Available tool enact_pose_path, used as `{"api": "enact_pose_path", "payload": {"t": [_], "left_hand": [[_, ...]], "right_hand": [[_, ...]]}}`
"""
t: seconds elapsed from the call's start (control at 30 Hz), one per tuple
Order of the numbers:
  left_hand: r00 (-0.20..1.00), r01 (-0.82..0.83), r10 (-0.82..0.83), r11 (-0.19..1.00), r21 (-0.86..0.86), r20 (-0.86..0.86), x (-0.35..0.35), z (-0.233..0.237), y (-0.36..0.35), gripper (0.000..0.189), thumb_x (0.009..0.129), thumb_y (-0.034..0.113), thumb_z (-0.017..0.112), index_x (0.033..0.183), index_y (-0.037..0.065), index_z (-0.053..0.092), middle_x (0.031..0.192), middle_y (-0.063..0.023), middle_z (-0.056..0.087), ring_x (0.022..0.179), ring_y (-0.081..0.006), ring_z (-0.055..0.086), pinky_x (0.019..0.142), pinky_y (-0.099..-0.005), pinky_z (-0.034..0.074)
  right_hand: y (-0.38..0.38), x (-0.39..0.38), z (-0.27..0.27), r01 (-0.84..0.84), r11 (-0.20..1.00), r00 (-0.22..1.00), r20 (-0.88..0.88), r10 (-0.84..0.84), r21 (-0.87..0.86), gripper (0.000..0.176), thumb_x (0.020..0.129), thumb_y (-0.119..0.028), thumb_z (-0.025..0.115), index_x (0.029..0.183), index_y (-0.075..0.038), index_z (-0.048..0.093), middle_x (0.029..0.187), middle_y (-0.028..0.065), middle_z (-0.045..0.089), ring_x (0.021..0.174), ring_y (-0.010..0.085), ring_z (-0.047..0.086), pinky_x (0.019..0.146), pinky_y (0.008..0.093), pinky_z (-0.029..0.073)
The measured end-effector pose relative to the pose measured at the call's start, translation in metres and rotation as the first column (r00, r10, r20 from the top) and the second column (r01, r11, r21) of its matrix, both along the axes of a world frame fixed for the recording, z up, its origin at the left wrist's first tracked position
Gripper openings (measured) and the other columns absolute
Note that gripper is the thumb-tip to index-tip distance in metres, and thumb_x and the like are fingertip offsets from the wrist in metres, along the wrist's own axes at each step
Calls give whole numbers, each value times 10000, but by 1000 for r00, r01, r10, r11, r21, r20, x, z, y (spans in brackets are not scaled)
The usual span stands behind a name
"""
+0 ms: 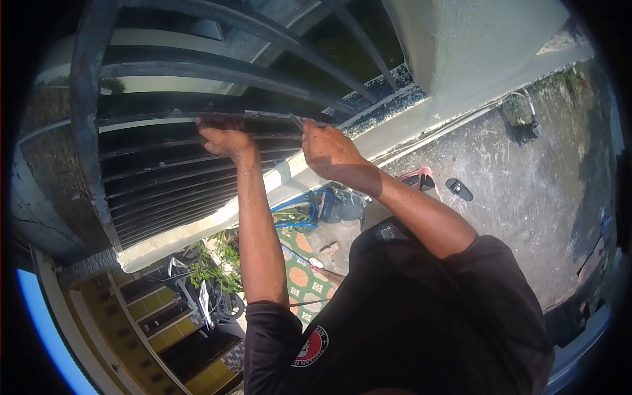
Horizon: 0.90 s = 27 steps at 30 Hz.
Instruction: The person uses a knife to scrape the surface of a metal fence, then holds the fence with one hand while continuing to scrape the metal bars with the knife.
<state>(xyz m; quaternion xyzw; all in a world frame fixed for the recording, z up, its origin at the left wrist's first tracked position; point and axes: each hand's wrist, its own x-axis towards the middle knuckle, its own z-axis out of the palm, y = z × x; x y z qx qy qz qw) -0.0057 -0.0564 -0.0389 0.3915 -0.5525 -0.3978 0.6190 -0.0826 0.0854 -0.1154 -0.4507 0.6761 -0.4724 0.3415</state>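
Dark metal bars point(197, 74) of a window grille run across the upper left, with worn, chipped paint in places. My left hand point(225, 139) is closed around one of the bars, its fingers partly hidden behind the metal. To its right, my right hand point(329, 150) is closed on a thin, pointed metal tool, whose tip rests at the same bar. Most of the tool is hidden inside the fist. A pale ledge point(283, 172) passes just below both hands.
Below the ledge lie a blue hose point(297, 205), green plants point(227, 266) and a patterned tile floor point(299, 276). A parked motorcycle point(227, 306) stands lower left. A black sandal point(459, 189) lies on the concrete ground point(503, 230). A pale wall point(467, 46) rises upper right.
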Motion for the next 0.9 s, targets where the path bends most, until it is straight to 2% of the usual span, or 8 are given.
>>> {"api": "enact_pose_path", "payload": {"t": [0.17,0.3,0.43,0.47,0.57,0.73,0.8,0.9], "left_hand": [[999,33,-33,999,19,14,6,-4,-10,401,966,395,415,1074,40,567,844,-77,552,585,-144,523,439,-281,370],[1000,-15,15,1000,10,8,1,0,0,438,962,424,413,1088,32,563,817,-83,554,590,-147,538,444,-278,395],[1000,16,-16,999,-32,8,4,-5,-6,462,963,445,398,1089,32,561,794,-65,556,576,-140,534,442,-267,385],[1000,6,-5,1000,-17,19,3,-3,-3,465,962,447,398,1088,31,562,788,-62,557,570,-135,528,441,-264,378],[1000,12,-12,999,-30,5,3,-6,-8,457,965,440,400,1089,32,565,778,-56,553,560,-126,514,437,-261,365],[1000,1,-1,1000,1,1,1,-1,1,444,975,428,408,1109,36,568,769,-52,540,555,-125,499,436,-260,357],[1000,23,-23,1000,-7,12,1,-1,-3,457,976,439,418,1134,35,565,772,-58,536,553,-135,496,434,-265,359],[1000,11,-12,1000,-23,-6,1,-3,-5,470,965,444,432,1136,29,572,763,-65,538,542,-135,503,431,-268,366]], "right_hand": [[6,-2,16,-27,1000,999,19,27,2,233,937,-129,462,1026,77,523,825,293,660,826,466,659,755,536,512],[-1,-2,6,33,999,998,-57,-31,27,209,937,-122,465,1012,68,511,787,298,649,809,472,655,738,551,505],[12,-1,22,5,996,999,45,-1,-88,221,941,-119,457,1020,78,517,782,298,648,801,481,650,731,550,512],[6,-3,20,10,1000,1000,-1,-10,6,217,939,-116,455,1022,76,513,773,295,647,785,480,651,719,548,512],[5,-2,19,15,998,999,-27,-17,-67,212,939,-115,454,1015,74,512,768,296,647,781,482,650,710,550,507],[6,-1,18,3,1000,1000,-12,-4,-25,226,941,-118,453,1009,88,514,776,300,646,773,479,652,719,538,523],[5,1,19,10,992,998,-63,-18,-126,236,944,-122,447,1012,93,514,772,296,646,752,478,652,716,537,526],[4,5,20,12,993,998,-58,-19,-116,235,944,-123,447,1018,90,515,776,294,648,765,477,654,719,536,526]]}}
